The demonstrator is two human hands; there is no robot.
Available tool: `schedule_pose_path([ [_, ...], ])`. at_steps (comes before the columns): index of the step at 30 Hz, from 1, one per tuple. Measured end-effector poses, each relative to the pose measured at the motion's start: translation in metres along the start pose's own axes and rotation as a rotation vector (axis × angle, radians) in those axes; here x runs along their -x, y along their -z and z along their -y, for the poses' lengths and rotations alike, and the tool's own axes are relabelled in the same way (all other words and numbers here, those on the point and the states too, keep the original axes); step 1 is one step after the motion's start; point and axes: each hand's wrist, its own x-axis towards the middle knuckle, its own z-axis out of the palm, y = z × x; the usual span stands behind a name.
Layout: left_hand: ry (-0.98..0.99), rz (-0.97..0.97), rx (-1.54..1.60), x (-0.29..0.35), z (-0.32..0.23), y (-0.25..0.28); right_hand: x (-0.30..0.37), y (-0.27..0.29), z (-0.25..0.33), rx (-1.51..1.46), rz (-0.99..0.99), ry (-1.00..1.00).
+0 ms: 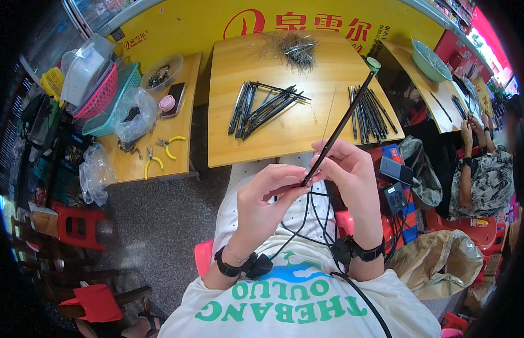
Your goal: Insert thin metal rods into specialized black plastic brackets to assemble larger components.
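Note:
A long, slender dark rod (pixel 346 116) slants up and to the right over the table's near edge. The fingertips of my left hand (pixel 267 192) pinch its lower end. My right hand (pixel 351 169) is closed around the rod just above, fingers bent. A thin wire-like strand (pixel 331 107) rises beside the rod from between my hands; which fingers hold it is hidden. On the wooden table (pixel 228 67) lie two piles of similar dark rods, a crossed left pile (pixel 267 110) and a more parallel right pile (pixel 372 115). A tangle of fine strands (pixel 298 52) sits at the far side.
At left, a side table (pixel 124 163) carries yellow-handled pliers (pixel 170 147), a phone (pixel 174 100), a bag of dark bits (pixel 129 112) and stacked baskets (pixel 104 90). Black cables (pixel 300 225) hang below my hands. Another person (pixel 482 174) works at right, near a green basin (pixel 431 62).

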Motion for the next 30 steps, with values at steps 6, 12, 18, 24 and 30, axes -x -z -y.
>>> schedule_pose_path([
  [6,-0.027,0.012,-0.005,-0.001,0.001,0.001,-0.002,0.001,-0.002,-0.061,0.029,-0.044],
  [12,-0.055,0.012,-0.03,-0.001,0.004,0.001,-0.002,0.003,-0.003,-0.059,0.042,-0.045],
  [18,-0.065,-0.005,-0.08,-0.002,0.005,0.003,-0.001,-0.002,-0.004,-0.016,-0.038,0.019],
  [24,-0.038,0.031,-0.051,-0.002,0.003,0.004,-0.004,0.005,-0.008,-0.007,0.0,-0.071],
  [30,0.048,0.042,0.011,-0.001,0.006,0.005,-0.004,0.003,-0.006,-0.04,0.002,-0.061],
])
